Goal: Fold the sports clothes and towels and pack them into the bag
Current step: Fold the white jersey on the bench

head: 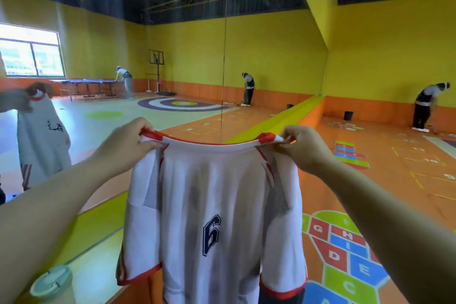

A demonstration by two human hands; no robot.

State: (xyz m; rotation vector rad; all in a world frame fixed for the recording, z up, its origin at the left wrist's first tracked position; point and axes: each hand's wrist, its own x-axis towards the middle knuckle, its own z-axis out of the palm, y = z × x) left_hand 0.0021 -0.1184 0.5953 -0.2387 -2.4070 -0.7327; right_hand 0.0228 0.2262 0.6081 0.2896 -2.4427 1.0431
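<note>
While the orange gym floor [399, 150] spreads across the right of the frame, a white jersey [222, 192] with red trim and a dark number 6 hangs full length down the centre. The left hand [128, 142] pinches its collar at one shoulder and the right hand [304, 148] pinches the other, fingers curled tight on the cloth. A pale green lidded cup [53, 284] sits at lower left.

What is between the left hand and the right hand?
Head view: the red-edged neckline of the white jersey, stretched from left hand to right hand.
</note>
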